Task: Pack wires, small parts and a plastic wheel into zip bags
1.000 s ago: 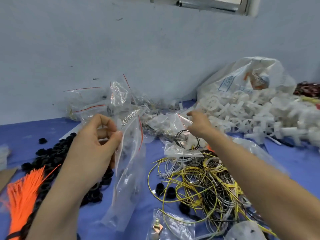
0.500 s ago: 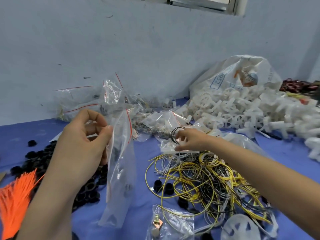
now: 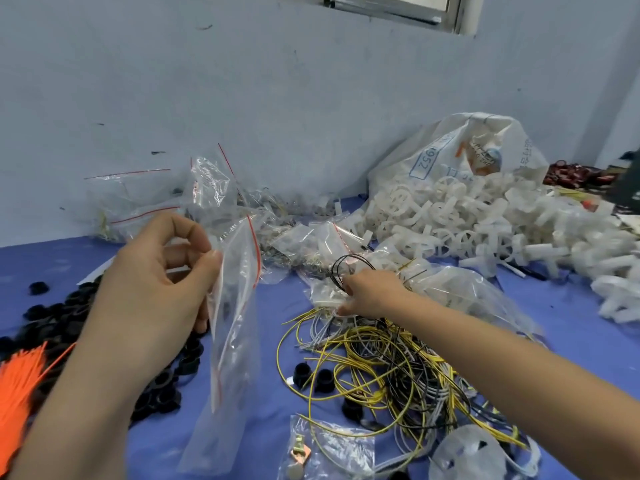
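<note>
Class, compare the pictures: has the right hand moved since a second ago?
Yes. The right hand has drawn back from the white wheel pile toward the wire tangle, gripping black wire.

The wire tangle is lying on the worktop at centre. The heap of caps is sitting at 9 o'clock from it, the heap of wheels at 1 o'clock, the pile of zip bags at 11 o'clock against the wall.
</note>
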Available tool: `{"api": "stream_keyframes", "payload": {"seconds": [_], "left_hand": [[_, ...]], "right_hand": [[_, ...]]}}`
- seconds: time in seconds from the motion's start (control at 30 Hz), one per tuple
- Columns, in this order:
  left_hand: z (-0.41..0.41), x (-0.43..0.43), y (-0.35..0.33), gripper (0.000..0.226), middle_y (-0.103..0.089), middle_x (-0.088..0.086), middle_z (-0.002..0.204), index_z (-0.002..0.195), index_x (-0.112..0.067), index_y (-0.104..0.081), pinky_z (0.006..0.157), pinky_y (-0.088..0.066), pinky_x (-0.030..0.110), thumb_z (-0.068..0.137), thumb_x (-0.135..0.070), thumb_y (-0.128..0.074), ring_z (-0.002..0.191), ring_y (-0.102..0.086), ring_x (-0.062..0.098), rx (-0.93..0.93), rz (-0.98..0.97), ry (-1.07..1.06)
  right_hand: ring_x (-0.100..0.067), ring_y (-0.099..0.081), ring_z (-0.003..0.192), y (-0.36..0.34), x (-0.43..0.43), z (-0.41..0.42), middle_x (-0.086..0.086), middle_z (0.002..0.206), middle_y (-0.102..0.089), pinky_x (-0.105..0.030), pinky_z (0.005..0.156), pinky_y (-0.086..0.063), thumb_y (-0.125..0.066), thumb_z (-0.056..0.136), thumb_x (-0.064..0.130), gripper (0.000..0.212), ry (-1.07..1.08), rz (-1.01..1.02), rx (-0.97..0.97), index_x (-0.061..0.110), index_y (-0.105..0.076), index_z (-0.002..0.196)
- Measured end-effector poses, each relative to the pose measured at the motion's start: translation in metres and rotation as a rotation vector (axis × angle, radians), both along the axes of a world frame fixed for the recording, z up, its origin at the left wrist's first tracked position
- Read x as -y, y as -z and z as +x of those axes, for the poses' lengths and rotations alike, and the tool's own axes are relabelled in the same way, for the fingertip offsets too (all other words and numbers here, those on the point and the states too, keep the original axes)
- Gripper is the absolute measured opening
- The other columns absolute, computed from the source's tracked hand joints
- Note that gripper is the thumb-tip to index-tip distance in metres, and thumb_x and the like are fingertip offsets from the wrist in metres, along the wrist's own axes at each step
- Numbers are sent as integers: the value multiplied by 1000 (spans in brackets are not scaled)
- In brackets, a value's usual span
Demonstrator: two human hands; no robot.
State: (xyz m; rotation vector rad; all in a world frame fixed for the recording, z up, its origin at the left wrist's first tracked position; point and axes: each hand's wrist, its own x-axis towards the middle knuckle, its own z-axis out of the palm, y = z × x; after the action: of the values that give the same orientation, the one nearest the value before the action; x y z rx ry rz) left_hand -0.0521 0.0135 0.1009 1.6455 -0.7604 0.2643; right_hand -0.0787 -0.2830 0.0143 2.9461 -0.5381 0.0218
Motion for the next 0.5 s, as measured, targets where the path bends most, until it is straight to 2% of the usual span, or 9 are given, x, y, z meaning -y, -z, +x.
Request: {"api": "stream_keyframes", "payload": {"seconds": [0.07, 0.13, 0.2, 0.3, 0.33, 0.4, 0.47, 0.5], "left_hand": [[-1, 0, 0, 28, -64, -3, 60, 75, -28, -51, 35, -35, 11, 88, -7, -64, 34, -46, 8, -8, 7, 3], [-1, 0, -2, 28, -64, -2, 60, 74, -27, -51, 35, -35, 11, 89, -7, -64, 35, -47, 9, -16, 6, 8], [-1, -2, -4, 27, -65, -1, 61, 74, -27, -51, 34, -35, 12, 89, -8, -64, 35, -48, 10, -21, 9, 2], [-2, -4, -6, 25, -65, -4, 59, 75, -28, -52, 34, -35, 12, 89, -11, -65, 34, -47, 8, 3, 20, -34], [-2, -5, -5, 26, -64, -5, 59, 75, -29, -52, 34, -35, 11, 89, -11, -65, 34, -46, 6, 10, 20, -45], [-2, -4, -6, 27, -64, -4, 58, 75, -30, -53, 35, -36, 11, 89, -10, -64, 33, -45, 4, 1, 15, -38], [-2, -2, -5, 24, -62, -1, 55, 78, -25, -53, 34, -35, 11, 90, -6, -62, 32, -44, 4, -34, 17, -4], [-1, -1, -4, 20, -60, -1, 53, 81, -21, -53, 33, -34, 11, 90, -4, -61, 31, -42, 4, -71, 19, 24]], "right_hand": [[-28, -57, 101, 1, -5, 6, -6, 99, -63, -38, 81, -43, -51, 91, 32, 20, -69, -52, 113, 16, -62, 95], [-28, -50, 108, -6, -6, 13, -6, 104, -63, -41, 92, -37, -47, 93, 27, 24, -85, -51, 232, 18, -68, 98], [-29, -46, 108, -26, -2, 22, -8, 107, -62, -39, 91, -38, -46, 95, 30, 26, -39, -13, 342, 18, -69, 101], [-31, -51, 99, -76, 2, 37, -15, 102, -61, -33, 80, -40, -47, 95, 28, 26, -1, 18, 504, 14, -69, 94], [-30, -54, 93, -95, -2, 39, -18, 96, -60, -31, 74, -40, -48, 95, 24, 24, 19, 120, 562, 12, -66, 85], [-24, -53, 77, -130, -10, 41, -17, 83, -55, -24, 62, -36, -47, 94, 19, 25, 50, 460, 651, 12, -55, 71], [-23, -55, 67, -155, -22, 33, -17, 86, -57, -24, 57, -47, -47, 95, 18, 17, 66, 990, 716, 11, -54, 81], [-28, -60, 70, -164, -33, 25, -19, 98, -60, -36, 61, -56, -46, 97, 19, 14, 60, 1304, 702, 9, -54, 93]]}}
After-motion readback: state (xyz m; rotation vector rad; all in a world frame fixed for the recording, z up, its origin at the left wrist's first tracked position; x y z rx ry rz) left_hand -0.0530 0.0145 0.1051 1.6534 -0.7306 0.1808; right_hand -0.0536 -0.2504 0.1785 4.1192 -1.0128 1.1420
